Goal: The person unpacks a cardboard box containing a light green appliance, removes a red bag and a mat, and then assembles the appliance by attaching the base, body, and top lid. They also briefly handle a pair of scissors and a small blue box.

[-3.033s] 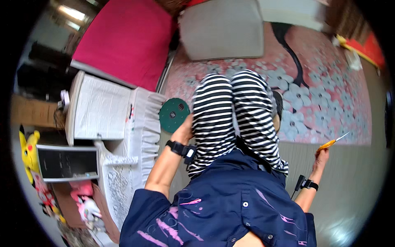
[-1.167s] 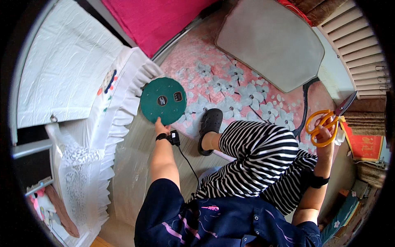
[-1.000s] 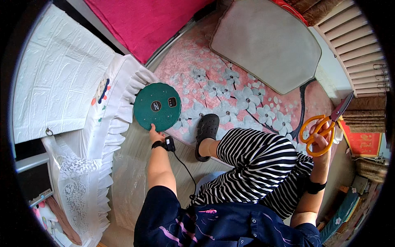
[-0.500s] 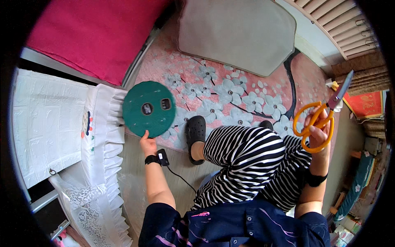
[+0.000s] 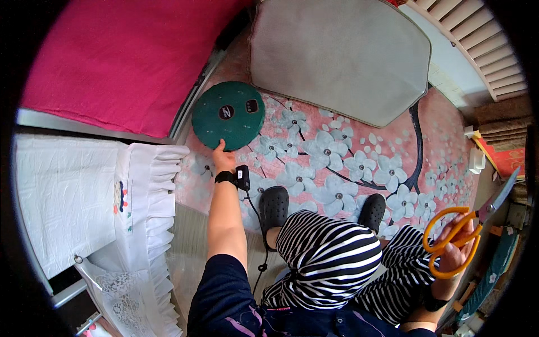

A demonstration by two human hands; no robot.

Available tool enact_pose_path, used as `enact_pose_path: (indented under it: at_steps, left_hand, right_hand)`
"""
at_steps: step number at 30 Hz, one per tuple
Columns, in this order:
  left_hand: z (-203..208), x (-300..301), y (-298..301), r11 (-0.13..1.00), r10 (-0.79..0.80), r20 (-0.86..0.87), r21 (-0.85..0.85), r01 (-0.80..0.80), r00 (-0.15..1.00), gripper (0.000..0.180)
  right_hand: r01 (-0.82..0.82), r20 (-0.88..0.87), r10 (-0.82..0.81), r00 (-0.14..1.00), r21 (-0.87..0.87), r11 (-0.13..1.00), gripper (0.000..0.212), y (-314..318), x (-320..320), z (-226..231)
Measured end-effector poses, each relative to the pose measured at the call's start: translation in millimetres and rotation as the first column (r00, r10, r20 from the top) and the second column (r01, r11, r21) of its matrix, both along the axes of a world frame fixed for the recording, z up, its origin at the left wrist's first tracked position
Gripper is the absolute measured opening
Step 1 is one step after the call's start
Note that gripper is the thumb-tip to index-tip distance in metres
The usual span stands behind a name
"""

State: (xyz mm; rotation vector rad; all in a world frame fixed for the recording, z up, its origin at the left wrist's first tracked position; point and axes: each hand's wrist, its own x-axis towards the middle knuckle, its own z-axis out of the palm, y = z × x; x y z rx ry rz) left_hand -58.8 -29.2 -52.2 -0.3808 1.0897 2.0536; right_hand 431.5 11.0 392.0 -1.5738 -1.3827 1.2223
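A round, flat green disc (image 5: 231,124) with a dark oval badge and a small dark panel is out in front on the left. My left hand (image 5: 225,160) pinches its near edge, thumb on top and the other fingers hidden beneath. Off to the right, my right hand (image 5: 452,251) is closed round the orange loop handles of a pair of scissors (image 5: 486,211), whose metal blades point up and away to the right. Dark bands circle both wrists, and a small black box with a cable sits at the left one.
A pink floral rug (image 5: 359,135) lies under my dark clogs (image 5: 274,210). A grey mat (image 5: 337,56) covers its far part. To the left stand a magenta-covered surface (image 5: 123,62) and a white cabinet with a ruffled cloth (image 5: 151,191). A slatted radiator (image 5: 477,39) is far right.
My left hand has carried the disc forward and a little right, over the rug. My right hand has come lower and farther right with the scissors. The view has shifted too.
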Motion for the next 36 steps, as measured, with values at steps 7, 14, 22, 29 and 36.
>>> enact_pose_path:
  at_steps: [7, 14, 22, 29, 36]
  left_hand:
    - [-30, -39, 24, 0.999, 0.041, 0.015, -0.020, -0.041, 0.999, 0.037]
    - [-34, -62, 38, 0.554, -0.506, 0.104, -0.721, 0.415, 0.856, 0.051]
    - [4, -13, 27, 0.343, -0.807, -0.013, -0.825, 0.449, 0.591, 0.028]
    - [124, 100, -19, 0.400, -0.916, -0.213, -0.540, 0.740, 0.340, 0.023]
    - [315, 167, -76, 0.369, -0.841, -0.524, -0.377, 0.850, 0.132, 0.036]
  right_hand:
    - [0.047, -0.026, -0.047, 0.999, -0.028, 0.999, 0.063, 6, -23, -10]
    - [0.046, 0.042, -0.041, 0.998, -0.116, 0.992, 0.065, 13, -35, -6]
    - [-0.050, -0.015, 0.049, 0.999, -0.107, 0.993, 0.057, 9, -46, 5]
    - [-0.125, -0.174, 0.106, 0.979, -0.100, 0.987, 0.051, -14, -27, 3]
    - [-0.350, -0.260, 0.349, 0.900, 0.044, 0.936, 0.040, -32, -10, 2]
